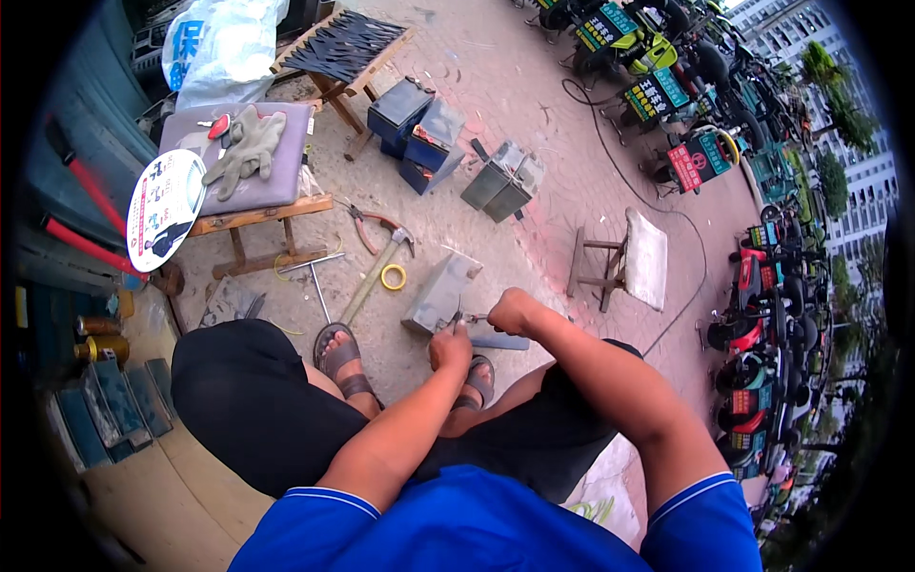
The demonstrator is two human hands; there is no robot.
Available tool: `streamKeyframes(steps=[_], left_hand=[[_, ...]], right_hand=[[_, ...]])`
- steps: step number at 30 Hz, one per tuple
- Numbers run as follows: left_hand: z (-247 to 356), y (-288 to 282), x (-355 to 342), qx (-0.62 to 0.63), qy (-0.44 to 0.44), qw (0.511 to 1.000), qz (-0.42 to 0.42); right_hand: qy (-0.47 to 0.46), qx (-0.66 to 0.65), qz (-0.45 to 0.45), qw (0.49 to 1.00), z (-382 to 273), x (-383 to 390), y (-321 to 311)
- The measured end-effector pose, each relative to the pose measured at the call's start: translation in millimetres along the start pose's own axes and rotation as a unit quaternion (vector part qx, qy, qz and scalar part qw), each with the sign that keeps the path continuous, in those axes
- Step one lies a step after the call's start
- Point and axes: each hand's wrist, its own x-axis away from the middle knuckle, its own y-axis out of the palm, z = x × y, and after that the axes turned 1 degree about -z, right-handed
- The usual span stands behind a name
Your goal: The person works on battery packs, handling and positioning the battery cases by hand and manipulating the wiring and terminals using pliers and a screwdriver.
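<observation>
A grey box-shaped battery (441,289) lies tilted on the paved ground in front of my sandalled feet. My left hand (450,348) is closed at the battery's near corner and pinches something small that I cannot make out. Just to its right, my right hand (513,310) is closed around the handle of a small metal tool (474,318) whose tip points at that same corner. Both forearms reach forward from the lower edge over my black shorts.
A hammer (376,270), a yellow tape roll (393,276), red-handled cutters (367,226) and a T-shaped wrench (317,282) lie left of the battery. Several more batteries (420,136) stand farther off. A padded stool with gloves (250,143) is at left, a tipped stool (629,259) at right, parked scooters beyond.
</observation>
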Motion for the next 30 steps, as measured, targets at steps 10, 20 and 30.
streamKeyframes(steps=[10,20,30], left_hand=[[44.3,-24.9,15.9,0.143,-0.124,0.981,-0.051],[29.3,-27.2,14.1,0.216,-0.040,0.975,-0.027],[-29.8,31.6,-17.7,0.057,0.153,0.986,-0.010]], right_hand=[[0.121,-0.207,0.058,0.969,13.6,4.3,18.0],[0.196,-0.196,0.085,0.957,-22.1,3.0,5.7],[0.011,0.010,0.135,0.991,-34.8,20.7,17.9]])
